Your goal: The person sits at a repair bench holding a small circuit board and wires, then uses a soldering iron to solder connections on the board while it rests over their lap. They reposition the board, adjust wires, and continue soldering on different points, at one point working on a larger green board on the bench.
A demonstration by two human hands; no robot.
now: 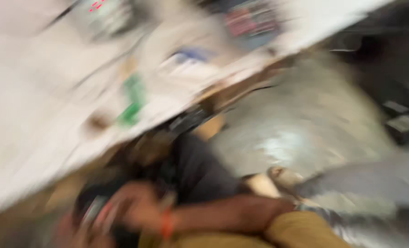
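Both hands are met low in the blurred frame. One hand (138,206), reached in from the right with an orange band (167,223) at its wrist, is curled over a dark object (94,209); which hand it is, and whether it is closed, cannot be told. A second hand is not made out. Behind, a dark garment (200,170) is seen. Farther off, a white bench (53,92) carries a green item (133,98); grey floor (305,119) lies to the right.
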